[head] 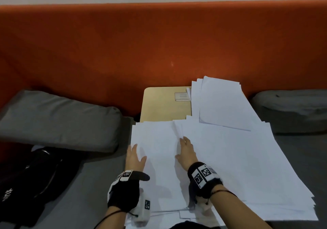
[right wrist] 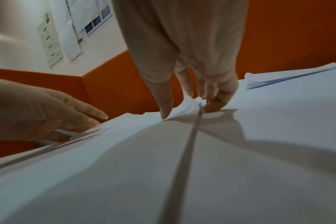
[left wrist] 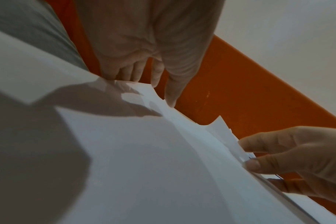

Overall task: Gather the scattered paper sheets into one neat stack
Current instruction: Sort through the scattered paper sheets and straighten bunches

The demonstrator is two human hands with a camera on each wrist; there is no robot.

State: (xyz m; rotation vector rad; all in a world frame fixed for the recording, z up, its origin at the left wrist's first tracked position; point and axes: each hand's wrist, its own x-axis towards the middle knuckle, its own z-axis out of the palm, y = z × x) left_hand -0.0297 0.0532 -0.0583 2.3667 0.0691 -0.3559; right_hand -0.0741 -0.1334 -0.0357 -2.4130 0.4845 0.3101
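White paper sheets cover a small wooden table (head: 164,105) in three loose piles. The near left pile (head: 157,158) lies between my hands. My left hand (head: 135,155) grips its left edge, thumb on top and fingers along and under the edge (left wrist: 155,84). At the pile's right edge my right hand (head: 185,149) pinches up a few sheets between thumb and fingers (right wrist: 189,109), and they bulge there. A large fanned pile (head: 244,167) lies to the right, partly under my right hand. A third pile (head: 221,105) lies at the far right of the table.
An orange padded backrest (head: 159,52) rises just behind the table. Grey cushions lie at the left (head: 58,121) and right (head: 290,110). A black bag (head: 30,179) lies on the grey seat at the near left. A small card (head: 182,97) lies on the bare tabletop.
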